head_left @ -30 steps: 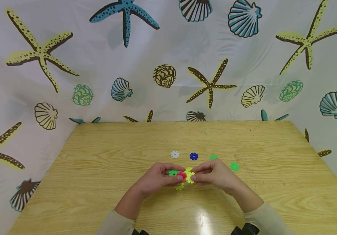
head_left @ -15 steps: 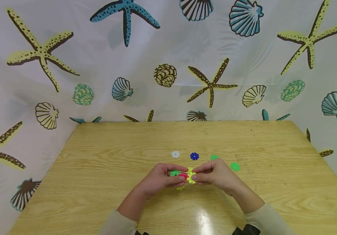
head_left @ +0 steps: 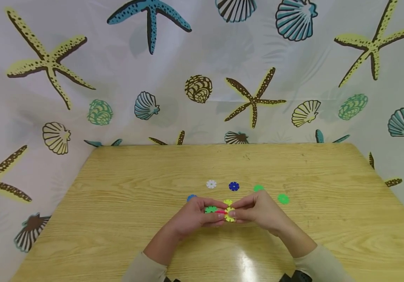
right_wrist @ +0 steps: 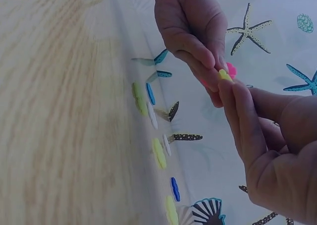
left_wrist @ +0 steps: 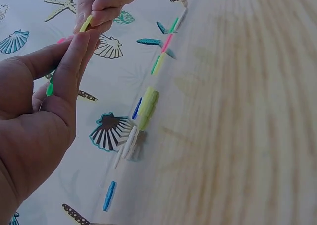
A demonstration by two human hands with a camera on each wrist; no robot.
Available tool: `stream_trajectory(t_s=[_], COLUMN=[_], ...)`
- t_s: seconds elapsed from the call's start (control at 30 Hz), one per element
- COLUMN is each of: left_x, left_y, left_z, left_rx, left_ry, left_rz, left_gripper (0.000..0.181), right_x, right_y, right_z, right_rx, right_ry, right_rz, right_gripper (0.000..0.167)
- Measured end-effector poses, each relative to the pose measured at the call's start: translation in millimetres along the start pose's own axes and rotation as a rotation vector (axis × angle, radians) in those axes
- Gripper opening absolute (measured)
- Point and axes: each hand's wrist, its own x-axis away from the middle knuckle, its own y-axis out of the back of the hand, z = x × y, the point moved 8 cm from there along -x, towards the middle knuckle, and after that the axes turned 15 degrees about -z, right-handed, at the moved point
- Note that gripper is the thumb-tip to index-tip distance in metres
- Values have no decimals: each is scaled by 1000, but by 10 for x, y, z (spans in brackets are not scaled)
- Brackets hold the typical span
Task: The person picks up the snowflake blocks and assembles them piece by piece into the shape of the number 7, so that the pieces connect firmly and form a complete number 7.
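Notched plastic building discs are between the two hands in the head view. My left hand pinches a pink notched disc; a green notched disc sits beside it, inside the same hand. My right hand pinches a yellow notched disc by its right side. The pink disc's edge meets the yellow one; whether their slots interlock is hidden by fingers. In the right wrist view, the yellow disc's edge and part of the pink disc show between the fingertips.
Loose discs lie on the wooden table beyond the hands: white, dark blue, green and a partly covered blue one. The left wrist view shows more of them in a row. A patterned cloth hangs behind.
My left hand has shifted slightly right toward the right hand, and less of the pink disc shows. A blue disc has come into view behind the left hand; the right hand stays nearly still.
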Motion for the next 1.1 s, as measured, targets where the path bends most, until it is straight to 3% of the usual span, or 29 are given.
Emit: stream_trajectory(t_s=[0.33,0.6,0.9,1.1], left_x=[-15,-33,-32,-16], left_y=[18,31,56,150], left_z=[-18,8,3,-17], left_rx=[19,-46,-62,-73], left_ry=[0,-23,-20,-10], left_rz=[-39,-44,-69,-110], left_gripper=[38,36,35,37], right_x=[-21,-27,-56,-99], right_y=[-7,-38,-17,-10], right_z=[1,-23,-61,-64], right_rx=[-20,-11,-16,-11], right_ry=[-11,-3,0,26], right_rz=[-16,-25,-11,0], right_gripper=[44,36,35,35])
